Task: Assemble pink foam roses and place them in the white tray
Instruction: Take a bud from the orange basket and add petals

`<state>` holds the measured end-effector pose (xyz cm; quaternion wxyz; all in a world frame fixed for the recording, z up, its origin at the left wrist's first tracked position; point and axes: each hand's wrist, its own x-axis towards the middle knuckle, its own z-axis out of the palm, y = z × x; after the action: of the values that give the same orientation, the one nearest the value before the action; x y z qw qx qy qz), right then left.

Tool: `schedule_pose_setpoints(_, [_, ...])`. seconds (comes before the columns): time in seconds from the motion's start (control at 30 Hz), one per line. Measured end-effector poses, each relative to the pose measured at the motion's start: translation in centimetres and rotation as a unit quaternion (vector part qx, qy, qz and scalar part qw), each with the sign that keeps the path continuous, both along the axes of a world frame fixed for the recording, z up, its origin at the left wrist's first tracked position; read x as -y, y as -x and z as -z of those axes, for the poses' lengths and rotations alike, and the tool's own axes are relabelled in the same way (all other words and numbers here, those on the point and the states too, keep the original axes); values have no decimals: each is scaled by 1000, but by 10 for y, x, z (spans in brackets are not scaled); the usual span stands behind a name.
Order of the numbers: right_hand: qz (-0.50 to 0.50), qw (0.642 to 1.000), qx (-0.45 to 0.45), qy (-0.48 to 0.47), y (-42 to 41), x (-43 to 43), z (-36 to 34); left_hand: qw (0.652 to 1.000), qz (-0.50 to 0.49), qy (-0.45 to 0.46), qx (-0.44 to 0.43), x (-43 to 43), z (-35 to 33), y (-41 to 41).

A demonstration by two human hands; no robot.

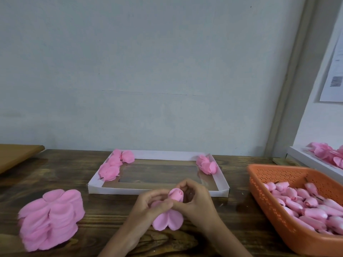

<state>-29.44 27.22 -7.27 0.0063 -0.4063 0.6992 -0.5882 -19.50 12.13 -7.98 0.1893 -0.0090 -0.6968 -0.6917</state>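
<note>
— Where is the rose that the person is working on?
— Just in front of the white tray [157, 191], close to its near wall and above the table [74, 175]. The left hand [148, 203] and the right hand [194, 199] meet there, touching each other.

— What do the fingers [185, 184] hold?
— The right hand's are curled round a pink bud [176, 194], which points up toward the tray. The left hand's thumb and fingers pinch the petal piece [167, 220] at the bud's base. Its rounded lobes hang down on the side away from the tray.

— Is anything in the tray yet?
— Yes. Finished roses [113, 166] lie in a row along its left side, from the far corner toward the near one. Another small cluster [207, 164] sits in its far right corner. The middle of the tray shows a clear window with the wood beneath.

— And the supplies?
— Left of the tray and nearer the person stands a tall stack of petals [50, 217] on the table, well apart from the hands. Right of the tray is an orange basket [263, 201] with perforated walls, full of loose buds [306, 203]. Behind the basket, farther right of the tray, a second white box [304, 160] holds more pink roses, though the frame edge cuts it off.
</note>
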Motion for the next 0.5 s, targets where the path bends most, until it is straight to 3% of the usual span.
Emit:
schedule_pose_setpoints(0.23, [23, 995, 68, 62, -2, 9, 3, 999, 1, -9, 31, 8, 8, 4])
schedule_pose_setpoints(0.33, [23, 995, 82, 48, -2, 14, 9, 1000, -19, -8, 23, 7, 9, 6])
schedule_pose_setpoints(0.5, [-27, 993, 105, 52, 0, 12, 8, 998, -43, -35, 29, 7, 7, 6])
